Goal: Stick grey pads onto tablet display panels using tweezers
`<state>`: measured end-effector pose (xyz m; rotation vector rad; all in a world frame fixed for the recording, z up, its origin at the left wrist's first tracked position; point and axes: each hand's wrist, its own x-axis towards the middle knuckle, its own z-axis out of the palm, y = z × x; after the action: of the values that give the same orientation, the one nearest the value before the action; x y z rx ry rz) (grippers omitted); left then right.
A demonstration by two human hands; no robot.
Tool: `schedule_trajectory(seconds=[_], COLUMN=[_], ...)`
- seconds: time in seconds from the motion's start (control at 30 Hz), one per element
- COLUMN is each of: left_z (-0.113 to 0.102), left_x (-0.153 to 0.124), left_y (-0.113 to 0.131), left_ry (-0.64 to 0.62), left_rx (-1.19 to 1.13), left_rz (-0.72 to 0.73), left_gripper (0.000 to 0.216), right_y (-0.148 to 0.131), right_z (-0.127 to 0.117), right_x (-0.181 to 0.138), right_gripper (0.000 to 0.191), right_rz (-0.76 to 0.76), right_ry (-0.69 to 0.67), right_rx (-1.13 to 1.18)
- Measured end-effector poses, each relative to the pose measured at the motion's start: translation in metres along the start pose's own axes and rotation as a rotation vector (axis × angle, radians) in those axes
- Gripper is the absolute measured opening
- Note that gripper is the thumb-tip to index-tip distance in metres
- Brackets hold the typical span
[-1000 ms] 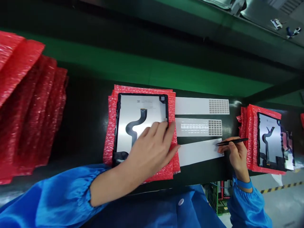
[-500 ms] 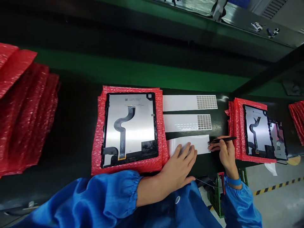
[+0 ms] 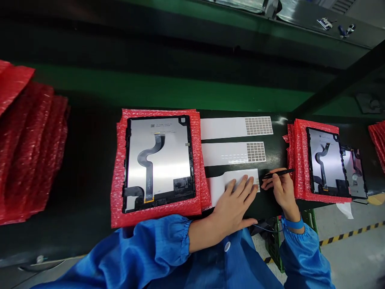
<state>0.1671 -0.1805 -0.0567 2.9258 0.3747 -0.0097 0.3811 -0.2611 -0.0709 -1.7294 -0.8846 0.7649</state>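
Note:
My left hand [image 3: 233,206] lies with fingers spread on a white strip sheet [image 3: 215,186] nearest the table's front edge. That sheet is raised or folded over under my fingers, and a few small marks show near its right end. My right hand [image 3: 283,192] holds black tweezers [image 3: 282,172] in a pinch, just right of the sheet's end and apart from it. Two more white strips, an upper one [image 3: 223,128] and a middle one [image 3: 225,154], carry grids of small grey labels at their right ends. Left of them rests a display panel [image 3: 168,164] with a dark ribbon cable.
Red bubble-wrap sleeves [image 3: 197,156] lie under the panel. A taller pile of red sleeves [image 3: 36,152] stands at the left. To the right, another display panel [image 3: 327,160] rests on red wrap [image 3: 299,156]. A metal shelf [image 3: 297,24] runs along the back.
My left hand has slid right along the sheet, which now has a raised fold. My right hand with the tweezers has come away from the sheet's end. The camera view has shifted slightly.

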Motion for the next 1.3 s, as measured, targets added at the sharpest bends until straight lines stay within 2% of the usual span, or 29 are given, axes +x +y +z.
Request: schedule_trajectory(seconds=[0.6, 0.9, 1.13, 1.3], left_z=[0.0, 0.001, 0.0, 0.002], left_x=[0.001, 0.002, 0.004, 0.012], left_y=[-0.002, -0.002, -0.001, 0.002], left_ry=[-0.003, -0.01, -0.018, 0.004], left_rx=[-0.027, -0.042, -0.039, -0.069], left_rz=[0.005, 0.004, -0.005, -0.023], left_gripper=[0.101, 0.099, 0.103, 0.101], right_y=[0.0, -0.002, -0.007, -0.02], right_z=[-0.004, -0.005, -0.001, 0.0], right_x=[0.002, 0.005, 0.008, 0.008], right_gripper=[0.03, 0.031, 0.031, 0.027], right_rz=[0.017, 0.032, 0.093, 0.085], right_ry=[-0.052, -0.054, 0.013, 0.1], right_rx=[-0.108, -0.087, 0.061, 0.095])
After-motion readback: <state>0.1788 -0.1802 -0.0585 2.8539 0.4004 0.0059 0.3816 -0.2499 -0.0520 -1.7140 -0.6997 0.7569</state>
